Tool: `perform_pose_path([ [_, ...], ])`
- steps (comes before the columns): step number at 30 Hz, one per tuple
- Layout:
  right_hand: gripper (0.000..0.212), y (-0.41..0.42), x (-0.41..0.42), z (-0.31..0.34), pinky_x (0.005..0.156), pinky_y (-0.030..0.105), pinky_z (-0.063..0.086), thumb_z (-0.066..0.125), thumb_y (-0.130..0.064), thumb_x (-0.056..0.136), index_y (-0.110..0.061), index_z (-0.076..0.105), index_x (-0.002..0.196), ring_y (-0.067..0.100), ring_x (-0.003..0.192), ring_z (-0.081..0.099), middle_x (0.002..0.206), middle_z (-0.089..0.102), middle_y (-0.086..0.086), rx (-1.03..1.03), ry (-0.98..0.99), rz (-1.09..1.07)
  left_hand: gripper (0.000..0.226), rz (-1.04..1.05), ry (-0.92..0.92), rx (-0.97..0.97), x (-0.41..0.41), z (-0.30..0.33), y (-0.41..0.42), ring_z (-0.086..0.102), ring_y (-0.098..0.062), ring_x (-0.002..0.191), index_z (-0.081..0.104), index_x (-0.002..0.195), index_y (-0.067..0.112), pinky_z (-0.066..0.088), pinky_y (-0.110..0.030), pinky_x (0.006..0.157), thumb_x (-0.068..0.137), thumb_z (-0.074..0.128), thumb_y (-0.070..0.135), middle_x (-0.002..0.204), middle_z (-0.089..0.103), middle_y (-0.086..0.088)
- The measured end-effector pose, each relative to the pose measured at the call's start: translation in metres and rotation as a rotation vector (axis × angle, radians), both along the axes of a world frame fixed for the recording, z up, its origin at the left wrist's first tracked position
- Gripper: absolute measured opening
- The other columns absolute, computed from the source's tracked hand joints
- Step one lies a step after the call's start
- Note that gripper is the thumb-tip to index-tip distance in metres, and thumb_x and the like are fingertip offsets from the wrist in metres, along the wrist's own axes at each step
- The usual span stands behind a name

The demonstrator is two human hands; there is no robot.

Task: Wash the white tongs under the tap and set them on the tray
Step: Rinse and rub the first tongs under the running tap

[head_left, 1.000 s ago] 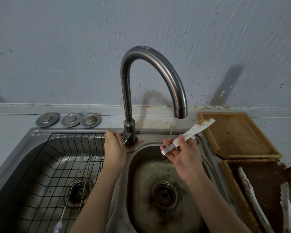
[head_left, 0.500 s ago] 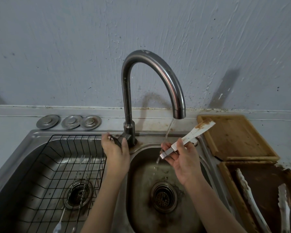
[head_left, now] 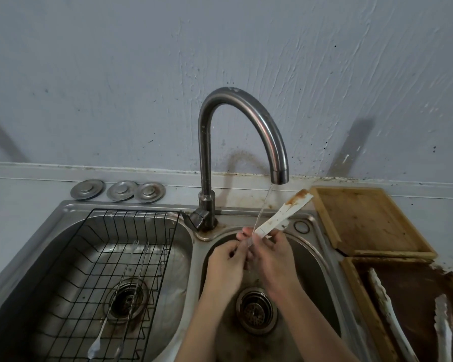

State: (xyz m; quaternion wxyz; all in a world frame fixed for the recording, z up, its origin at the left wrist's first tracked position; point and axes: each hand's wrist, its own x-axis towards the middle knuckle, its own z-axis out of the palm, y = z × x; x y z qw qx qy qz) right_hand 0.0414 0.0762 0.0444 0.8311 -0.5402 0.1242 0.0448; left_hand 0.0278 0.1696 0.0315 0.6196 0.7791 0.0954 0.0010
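Observation:
Water runs in a thin stream from the curved steel tap (head_left: 246, 121) into the right sink bowl (head_left: 311, 262). My right hand (head_left: 271, 253) holds small white tongs (head_left: 285, 216) by their lower end, under the stream; their brown-stained tips point up and right. My left hand (head_left: 226, 262) meets the right hand at the same lower end, fingers closed on it. A dark wooden tray (head_left: 356, 283) lies at the right, holding long white tongs (head_left: 387, 309).
The left bowl holds a black wire basket (head_left: 89, 257) with metal skewers (head_left: 131, 270) in it. Three metal plugs (head_left: 118, 190) sit behind it. A wooden cutting board (head_left: 364, 220) lies right of the tap. The tap lever (head_left: 194, 219) sticks out left.
My left hand has left the tap lever and come right to the lower end of the tongs. The water stream has grown fuller.

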Motion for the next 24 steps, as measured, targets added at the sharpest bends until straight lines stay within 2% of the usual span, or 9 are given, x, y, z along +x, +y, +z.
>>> perform_pose_path([
  [2, 0.023, 0.001, -0.004, -0.001, 0.079, 0.045, 0.054, 0.054, 0.0, 0.09, 0.001, 0.05, 0.112, 0.036, 0.085, 0.068, 0.085, 0.075, 0.012, -0.024, 0.011, 0.018, 0.044, 0.014, -0.011, 0.027, 0.0, 0.002, -0.002, 0.05, -0.007, 0.046, 0.058, 0.049, 0.03, 0.039, -0.027, 0.047, 0.092, 0.05, 0.025, 0.047, 0.058, 0.009],
  [4, 0.012, 0.001, -0.006, -0.001, 0.065, 0.033, 0.054, 0.052, -0.003, 0.091, 0.0, 0.058, 0.102, 0.026, 0.072, 0.068, 0.081, 0.074, 0.013, -0.013, 0.057, 0.024, 0.043, 0.011, -0.01, 0.062, -0.004, 0.002, -0.006, 0.051, -0.003, 0.044, 0.057, 0.05, 0.03, 0.04, -0.024, 0.046, 0.092, 0.051, 0.026, 0.048, 0.059, 0.008],
  [6, 0.016, 0.0, -0.007, -0.002, 0.057, 0.023, 0.054, 0.048, -0.008, 0.094, -0.002, 0.062, 0.091, 0.016, 0.067, 0.07, 0.078, 0.075, 0.012, -0.01, 0.074, 0.015, 0.042, 0.003, -0.002, 0.049, -0.009, 0.002, -0.009, 0.055, -0.001, 0.048, 0.06, 0.052, 0.033, 0.043, -0.022, 0.047, 0.093, 0.051, 0.027, 0.053, 0.063, 0.008],
  [12, 0.01, -0.004, -0.013, -0.007, 0.07, 0.031, 0.055, 0.058, 0.0, 0.087, -0.003, 0.063, 0.095, 0.021, 0.088, 0.072, 0.086, 0.075, 0.013, -0.097, 0.019, 0.078, 0.042, -0.027, 0.014, 0.027, -0.014, -0.005, 0.002, 0.055, -0.007, 0.053, 0.059, 0.053, 0.027, 0.046, -0.031, 0.055, 0.093, 0.051, 0.019, 0.052, 0.06, 0.009],
  [14, 0.011, -0.006, -0.014, -0.01, 0.067, 0.029, 0.054, 0.06, -0.004, 0.087, -0.003, 0.064, 0.097, 0.022, 0.088, 0.072, 0.087, 0.075, 0.013, -0.106, 0.036, 0.076, 0.041, -0.049, 0.022, 0.046, -0.016, -0.005, 0.004, 0.054, -0.006, 0.051, 0.059, 0.054, 0.025, 0.046, -0.031, 0.056, 0.093, 0.051, 0.018, 0.051, 0.06, 0.01],
  [17, 0.016, -0.007, -0.015, -0.012, 0.06, 0.022, 0.053, 0.053, -0.01, 0.092, -0.003, 0.063, 0.102, 0.021, 0.088, 0.072, 0.089, 0.075, 0.012, -0.06, 0.05, 0.11, 0.037, -0.041, 0.024, 0.073, -0.019, -0.004, 0.004, 0.056, -0.01, 0.054, 0.06, 0.058, 0.019, 0.046, -0.032, 0.058, 0.094, 0.05, 0.017, 0.055, 0.06, 0.005],
  [20, 0.023, -0.006, -0.015, -0.012, 0.071, 0.028, 0.052, 0.047, -0.007, 0.095, 0.0, 0.057, 0.115, 0.017, 0.083, 0.071, 0.074, 0.074, 0.005, -0.011, 0.046, 0.175, 0.034, -0.011, 0.012, 0.101, -0.022, -0.003, 0.007, 0.055, -0.013, 0.056, 0.061, 0.063, 0.011, 0.046, -0.034, 0.059, 0.094, 0.049, 0.018, 0.058, 0.06, 0.0],
  [22, 0.024, 0.0, -0.012, -0.008, 0.073, 0.028, 0.053, 0.046, -0.004, 0.095, 0.003, 0.054, 0.116, 0.019, 0.089, 0.071, 0.08, 0.073, 0.011, -0.022, 0.056, 0.192, 0.034, 0.038, 0.008, 0.101, -0.023, -0.001, 0.01, 0.055, -0.014, 0.056, 0.059, 0.063, 0.013, 0.047, -0.035, 0.06, 0.094, 0.049, 0.018, 0.06, 0.061, -0.001],
  [24, 0.02, 0.008, -0.006, -0.001, 0.064, 0.025, 0.054, 0.045, -0.002, 0.095, 0.007, 0.057, 0.108, 0.023, 0.089, 0.071, 0.087, 0.072, 0.019, 0.011, 0.072, 0.174, 0.032, 0.085, -0.011, 0.082, -0.023, 0.002, 0.011, 0.054, -0.015, 0.057, 0.059, 0.064, 0.012, 0.047, -0.036, 0.061, 0.095, 0.048, 0.017, 0.059, 0.06, -0.001],
])
